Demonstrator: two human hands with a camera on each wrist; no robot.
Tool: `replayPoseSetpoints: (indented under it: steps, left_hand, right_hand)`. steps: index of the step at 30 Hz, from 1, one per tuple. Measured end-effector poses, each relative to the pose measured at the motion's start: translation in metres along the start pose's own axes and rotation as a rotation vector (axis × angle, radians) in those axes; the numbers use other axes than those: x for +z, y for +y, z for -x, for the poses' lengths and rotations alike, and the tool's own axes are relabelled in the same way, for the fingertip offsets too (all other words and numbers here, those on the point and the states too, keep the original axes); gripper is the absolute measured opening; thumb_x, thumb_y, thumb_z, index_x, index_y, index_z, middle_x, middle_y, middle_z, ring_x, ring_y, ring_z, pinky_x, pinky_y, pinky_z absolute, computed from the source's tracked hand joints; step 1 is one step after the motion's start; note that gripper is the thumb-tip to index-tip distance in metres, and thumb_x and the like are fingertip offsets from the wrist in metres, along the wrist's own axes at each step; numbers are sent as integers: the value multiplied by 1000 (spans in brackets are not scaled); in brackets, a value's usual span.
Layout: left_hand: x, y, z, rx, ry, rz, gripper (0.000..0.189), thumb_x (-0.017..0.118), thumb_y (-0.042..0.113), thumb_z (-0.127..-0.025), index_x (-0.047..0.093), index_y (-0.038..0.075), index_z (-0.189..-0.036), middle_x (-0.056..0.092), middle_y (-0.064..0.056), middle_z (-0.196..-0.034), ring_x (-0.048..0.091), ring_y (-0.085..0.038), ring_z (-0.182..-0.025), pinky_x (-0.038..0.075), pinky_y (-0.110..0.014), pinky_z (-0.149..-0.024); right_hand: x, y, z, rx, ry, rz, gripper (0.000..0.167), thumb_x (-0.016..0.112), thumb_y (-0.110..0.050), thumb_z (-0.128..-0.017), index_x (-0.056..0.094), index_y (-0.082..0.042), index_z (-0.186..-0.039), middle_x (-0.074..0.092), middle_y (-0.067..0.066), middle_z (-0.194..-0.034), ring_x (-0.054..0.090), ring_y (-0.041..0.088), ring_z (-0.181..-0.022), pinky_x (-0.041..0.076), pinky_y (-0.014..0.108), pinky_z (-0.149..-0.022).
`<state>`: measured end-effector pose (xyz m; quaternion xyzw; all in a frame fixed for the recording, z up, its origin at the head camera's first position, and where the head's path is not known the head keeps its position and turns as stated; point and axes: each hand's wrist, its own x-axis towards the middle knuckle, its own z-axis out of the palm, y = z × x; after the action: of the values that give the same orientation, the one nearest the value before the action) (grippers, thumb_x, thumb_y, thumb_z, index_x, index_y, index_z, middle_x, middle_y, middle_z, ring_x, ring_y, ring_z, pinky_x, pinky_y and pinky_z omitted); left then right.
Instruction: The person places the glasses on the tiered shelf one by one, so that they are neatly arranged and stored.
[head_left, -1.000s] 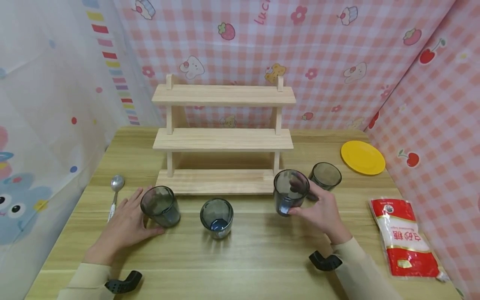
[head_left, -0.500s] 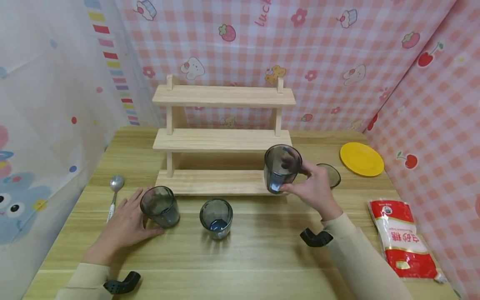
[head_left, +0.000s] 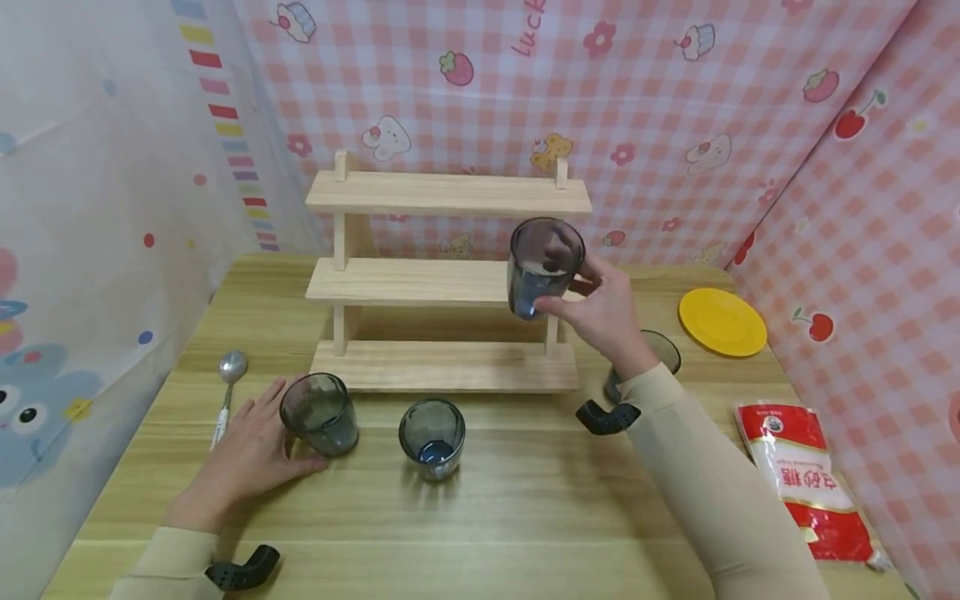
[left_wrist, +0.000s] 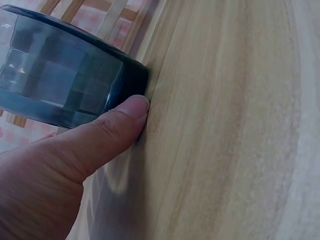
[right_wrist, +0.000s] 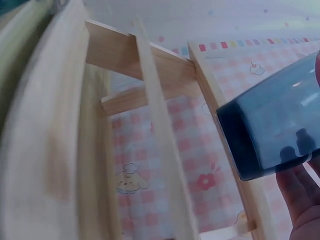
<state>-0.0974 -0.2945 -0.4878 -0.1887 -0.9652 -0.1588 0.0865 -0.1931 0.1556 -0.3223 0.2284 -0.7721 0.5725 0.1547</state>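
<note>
My right hand (head_left: 609, 315) grips a smoky grey drinking glass (head_left: 534, 279), thumb on the near side and fingers behind. This glass is tilted and held up in front of the right end of the wooden three-step rack (head_left: 420, 279), between its middle and top shelves. In the right wrist view the glass's dark base (right_wrist: 239, 142) overlaps a rack board. My left hand (head_left: 247, 450) rests on the table around the left side of a second glass (head_left: 324, 421), fingers stretched out and thumb at its base (left_wrist: 131, 80). A third glass (head_left: 432, 442) stands to its right.
Behind my right forearm is a fourth glass (head_left: 664, 348), partly covered. A yellow plate (head_left: 722, 322) lies at the back right, a red and white sugar bag (head_left: 806, 479) at the right edge. On the left lies a spoon (head_left: 229, 383). Patterned cloth hangs behind the table.
My right hand has lifted its glass from near the lower shelf, up and slightly left, toward the upper part of the rack. The left hand and the other glasses have stayed put.
</note>
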Motion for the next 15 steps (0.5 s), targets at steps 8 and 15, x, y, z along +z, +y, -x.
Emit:
replayPoseSetpoints:
  steps: [8,15]
  left_hand:
    - [2,0,-1,10,7,-5,121,80,67,-57,26,20,-153,42,-18,-145,36,-46,-132,30,-74,-94]
    - [2,-1,2,12,9,-7,122,80,68,-57,24,20,-153,43,-20,-143,36,-47,-131,30,-74,-94]
  right_hand:
    - [5,-13,-48,7,-4,-87,63,81,-5,-76,56,-8,-134,63,13,-124,63,23,-107,53,37,-91]
    - [15,-30,-86,-7,-50,-121,64,80,-11,-79,54,-18,-137,63,9,-122,61,21,-109,51,36,-93]
